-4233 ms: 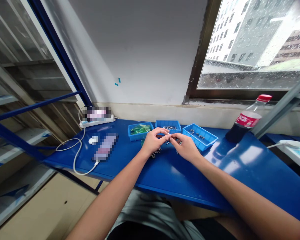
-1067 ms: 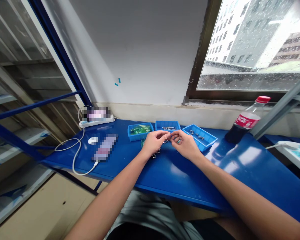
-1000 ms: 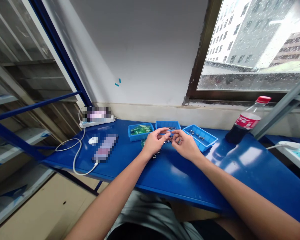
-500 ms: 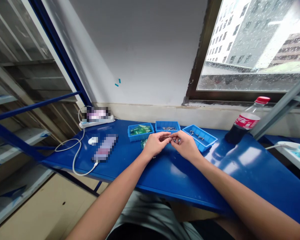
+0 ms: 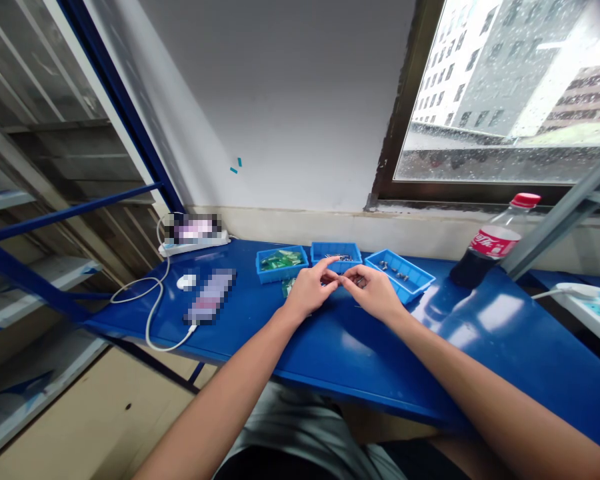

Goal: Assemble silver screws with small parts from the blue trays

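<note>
My left hand and my right hand meet fingertip to fingertip above the blue table, just in front of three small blue trays. The left thumb and a finger pinch together while its index finger points out. Curled fingers close the right hand around something small, with a bit of metal showing. What sits between the fingertips is too small to name. Behind the hands, the middle tray holds thin metal pieces. Green pieces fill the left tray, and a few small metal parts lie in the right tray.
A cola bottle stands at the back right, near a grey metal post. To the left lie a blurred phone on a white cable, a white round object and a power strip. The table's front edge is near my lap.
My left index finger has lifted and straightened away from the pinch. The right fingers have shifted slightly, their tips now against the left ones. Trays and bottle stay put.
</note>
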Motion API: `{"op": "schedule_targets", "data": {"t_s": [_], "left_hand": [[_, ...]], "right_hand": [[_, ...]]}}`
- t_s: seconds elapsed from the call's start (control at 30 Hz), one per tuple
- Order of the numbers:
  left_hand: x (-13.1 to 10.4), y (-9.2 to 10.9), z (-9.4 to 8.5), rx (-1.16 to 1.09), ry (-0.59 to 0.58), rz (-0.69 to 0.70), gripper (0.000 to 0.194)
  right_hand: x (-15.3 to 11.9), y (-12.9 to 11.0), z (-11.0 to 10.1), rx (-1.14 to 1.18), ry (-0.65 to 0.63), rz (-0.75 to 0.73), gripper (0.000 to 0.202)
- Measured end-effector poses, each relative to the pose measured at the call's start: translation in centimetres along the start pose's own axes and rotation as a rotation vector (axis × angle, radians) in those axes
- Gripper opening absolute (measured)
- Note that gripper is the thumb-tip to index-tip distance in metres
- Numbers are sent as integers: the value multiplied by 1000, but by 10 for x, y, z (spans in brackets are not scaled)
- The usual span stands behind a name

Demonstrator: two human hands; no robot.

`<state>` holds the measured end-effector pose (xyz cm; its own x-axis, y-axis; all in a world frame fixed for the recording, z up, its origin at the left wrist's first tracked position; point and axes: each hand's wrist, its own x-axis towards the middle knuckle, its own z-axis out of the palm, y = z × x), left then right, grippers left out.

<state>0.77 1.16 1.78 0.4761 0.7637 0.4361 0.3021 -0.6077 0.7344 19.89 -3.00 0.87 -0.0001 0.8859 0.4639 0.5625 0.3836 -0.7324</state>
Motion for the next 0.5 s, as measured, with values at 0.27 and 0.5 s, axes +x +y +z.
{"op": "schedule_targets", "data": {"t_s": [0.27,0.5], "left_hand": [[2,-1,3,-103,25,-27,49],[7,-5,2,-425,80,-148,47]], "right_hand": [[1,2,0,43,-13,12,13],[0,11,4,12,-92,-80,25]]}}
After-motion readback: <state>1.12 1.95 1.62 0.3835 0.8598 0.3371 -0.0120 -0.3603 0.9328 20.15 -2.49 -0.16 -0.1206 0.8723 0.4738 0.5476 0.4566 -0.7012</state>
